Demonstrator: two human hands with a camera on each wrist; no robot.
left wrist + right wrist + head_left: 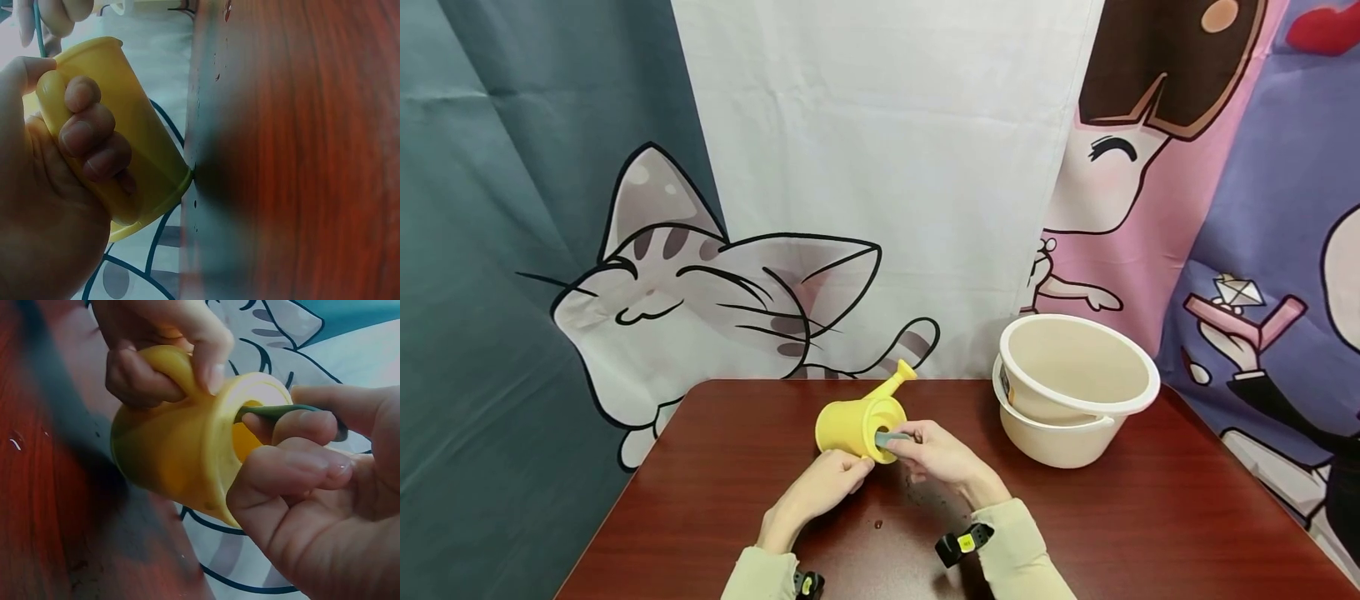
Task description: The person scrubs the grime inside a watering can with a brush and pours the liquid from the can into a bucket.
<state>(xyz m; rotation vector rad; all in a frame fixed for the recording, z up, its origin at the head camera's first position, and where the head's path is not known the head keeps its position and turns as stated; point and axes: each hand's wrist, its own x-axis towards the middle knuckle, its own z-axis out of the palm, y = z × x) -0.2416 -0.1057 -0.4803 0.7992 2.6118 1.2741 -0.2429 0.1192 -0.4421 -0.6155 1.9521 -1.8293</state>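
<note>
1. The left hand point(831, 483) grips the handle point(55, 100) of a yellow watering can point(844, 427); its fingers are curled through the loop, and the thumb lies near the can's rim.
2. The right hand point(942, 457), just to the right, pinches a slim grey-green tool point(281, 412) between thumb and fingers. The tool's far end goes into the round opening of the can, so its tip is hidden; what kind of tool it is, I cannot tell.
3. The watering can is in front of the person, around the middle of the table, tipped on its side. Its mouth faces right and a little near, its base points left, and its spout point(891, 381) slants to the far right, ending in a flared head. Whether the base edge touches the table, I cannot tell.
4. Both forearms wear pale sleeves point(1018, 542), and each wrist carries a black device point(964, 543) with a yellow label.
5. Under and near the hands, small wet drops point(878, 524) dot the reddish-brown wooden table point(700, 508).
6. On the far right of the table, well apart from the can, stand two cream basins: the upper basin point(1078, 367) sits tilted inside the lower basin point(1060, 440).
7. Beyond the far edge hangs a printed cloth point(880, 167), with a cartoon cat point(685, 308) on the left and cartoon figures on the right.
</note>
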